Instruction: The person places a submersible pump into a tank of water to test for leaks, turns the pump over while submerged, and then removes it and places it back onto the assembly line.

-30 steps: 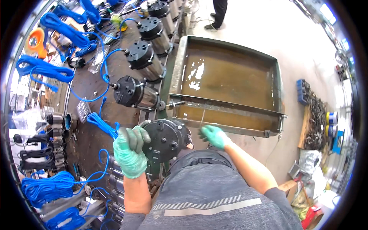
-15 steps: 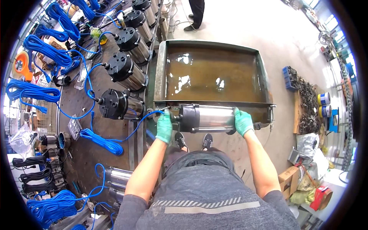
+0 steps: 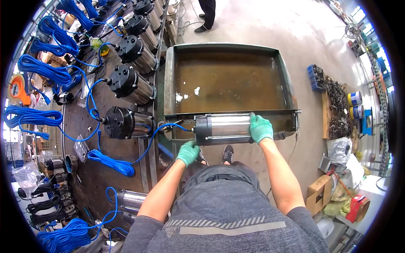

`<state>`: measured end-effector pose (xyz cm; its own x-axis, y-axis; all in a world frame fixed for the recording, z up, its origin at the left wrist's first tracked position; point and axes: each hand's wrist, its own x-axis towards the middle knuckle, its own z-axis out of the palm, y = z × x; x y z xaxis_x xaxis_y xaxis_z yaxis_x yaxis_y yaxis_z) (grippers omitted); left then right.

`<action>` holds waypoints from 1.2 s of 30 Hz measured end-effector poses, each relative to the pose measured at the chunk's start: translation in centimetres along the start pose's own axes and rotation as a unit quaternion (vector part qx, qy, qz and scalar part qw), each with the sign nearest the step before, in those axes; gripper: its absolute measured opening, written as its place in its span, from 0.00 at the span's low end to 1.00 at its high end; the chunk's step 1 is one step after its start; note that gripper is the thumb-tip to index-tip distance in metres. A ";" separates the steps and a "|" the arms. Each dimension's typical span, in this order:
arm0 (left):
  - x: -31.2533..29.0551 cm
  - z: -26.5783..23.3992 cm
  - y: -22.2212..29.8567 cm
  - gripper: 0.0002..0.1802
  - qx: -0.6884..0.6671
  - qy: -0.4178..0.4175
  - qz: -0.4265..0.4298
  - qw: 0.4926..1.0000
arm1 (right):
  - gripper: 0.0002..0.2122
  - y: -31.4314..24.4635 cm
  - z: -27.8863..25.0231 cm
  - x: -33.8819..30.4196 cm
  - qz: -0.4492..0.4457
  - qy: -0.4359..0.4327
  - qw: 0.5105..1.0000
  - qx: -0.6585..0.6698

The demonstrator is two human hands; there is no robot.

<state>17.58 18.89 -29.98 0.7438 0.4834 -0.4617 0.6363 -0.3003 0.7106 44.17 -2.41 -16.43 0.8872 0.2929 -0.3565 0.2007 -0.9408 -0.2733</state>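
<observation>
A submersible pump (image 3: 230, 128), with a steel body and black end, lies on its side along the front of a metal water tank (image 3: 169, 80). My right hand (image 3: 261, 127), in a green glove, is closed over the right part of the steel body. Just below the pump's black end is my left hand (image 3: 188, 152), also gloved, its fingers curled and nothing visible in them. A blue cable (image 3: 147, 145) runs from the pump's left end to a tied coil (image 3: 112, 163) on the bench.
On the dark workbench (image 3: 105, 152) at left stand several similar pumps (image 3: 128, 123) with blue cable coils (image 3: 44, 69). A person's legs (image 3: 206, 12) show beyond the tank. At right are a blue crate (image 3: 314, 78), a pile of dark parts (image 3: 337, 105) and cardboard boxes (image 3: 319, 194).
My left hand has let go at the pump's cable end and moved down toward me. My right hand has shifted further over the steel body. The view has turned slightly.
</observation>
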 end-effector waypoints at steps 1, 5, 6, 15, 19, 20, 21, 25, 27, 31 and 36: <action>-0.3 0.1 2.7 0.18 0.032 -0.046 -0.023 0.998 | 0.27 0.6 0.2 0.1 -0.003 0.007 1.000 -0.001; 0.3 2.3 3.6 0.20 0.131 -0.045 0.008 0.990 | 0.27 2.3 2.3 1.5 -0.055 0.024 0.998 -0.015; 0.3 2.5 4.0 0.20 0.161 -0.023 0.020 0.986 | 0.27 2.3 2.3 1.5 -0.069 0.029 0.997 -0.019; -2.2 -2.3 5.1 0.23 0.139 -0.010 0.020 0.990 | 0.29 3.6 -0.4 -0.8 -0.044 0.016 0.995 0.088; -3.3 -5.1 5.9 0.12 0.048 0.184 0.072 0.979 | 0.25 10.8 0.4 -1.8 0.016 0.062 0.989 0.136; -3.2 -5.0 7.5 0.16 0.005 0.203 0.082 0.976 | 0.23 13.5 0.6 -2.0 0.051 0.112 0.981 0.148; -3.0 -4.8 8.7 0.20 -0.044 0.198 0.074 0.976 | 0.21 15.4 -0.1 -1.9 0.115 0.112 0.977 0.139; -1.7 -2.6 10.7 0.37 -0.045 0.202 0.091 0.974 | 0.19 23.2 -1.5 0.7 0.231 0.180 0.946 0.139; -0.6 -1.6 10.4 0.43 -0.003 0.232 0.097 0.968 | 0.20 25.9 -0.9 2.9 0.259 0.191 0.935 0.148; -1.7 -1.5 13.7 0.41 -0.042 0.226 0.061 0.971 | 0.21 27.6 1.3 5.5 0.249 0.186 0.932 0.186; -1.9 -1.8 13.6 0.38 -0.005 0.243 0.049 0.969 | 0.18 24.3 1.0 3.9 0.195 0.244 0.929 0.199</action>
<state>24.51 15.39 -18.46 0.6147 0.7837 -0.0896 0.5640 -0.3573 0.7445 52.09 -23.96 -25.33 0.9622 -0.2611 -0.0772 -0.2594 -0.7932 -0.5510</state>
